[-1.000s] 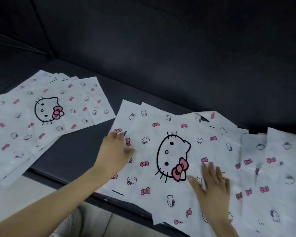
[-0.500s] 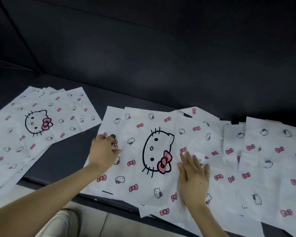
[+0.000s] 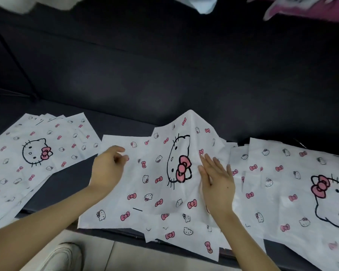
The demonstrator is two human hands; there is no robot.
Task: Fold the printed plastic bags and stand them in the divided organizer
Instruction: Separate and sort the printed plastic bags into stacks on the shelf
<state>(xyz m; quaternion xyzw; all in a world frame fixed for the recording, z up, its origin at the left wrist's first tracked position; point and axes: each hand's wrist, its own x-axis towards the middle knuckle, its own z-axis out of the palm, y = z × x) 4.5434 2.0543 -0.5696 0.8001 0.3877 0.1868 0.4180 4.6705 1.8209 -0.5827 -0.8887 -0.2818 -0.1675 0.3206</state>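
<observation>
Standing spot: your white shoe [image 3: 63,255] was on the pale floor [image 3: 125,257], nearest you, below the seat's front edge.
Left hand: your left hand [image 3: 108,167] lay at the top bag's left edge, fingers curled. Whether they pinched the film could not be told.
Right hand: your right hand [image 3: 217,184] rested flat on the bag's right part, fingers straight and spread, gripping nothing.
Top bag: the top bag [image 3: 155,194] lay mid-seat on the dark sofa seat [image 3: 67,184], over other bags [image 3: 186,235] that overhung the front edge. Not yet folded.
Ridge: a ridge [image 3: 192,122] buckled up between your hands, highest at the far edge.
Risk 1: the crease could land skew, since the ridge stood right of centre.
Risk 2: your flat right hand bore on the bags beneath too. Slippery film could drag them along, or off the overhang.
Orientation: the big cat face [image 3: 179,163] had its crown toward your right. Long axis judged left to right, along the seat front; the buckle made this uncertain.
Side stacks: left stack [image 3: 37,153] fanned, right stack [image 3: 282,182] overlapping; both flat.
Far: sofa back [image 3: 164,65], then blurred white and pink shapes at the top edge, unidentified.
Organizer: not in view.
</observation>
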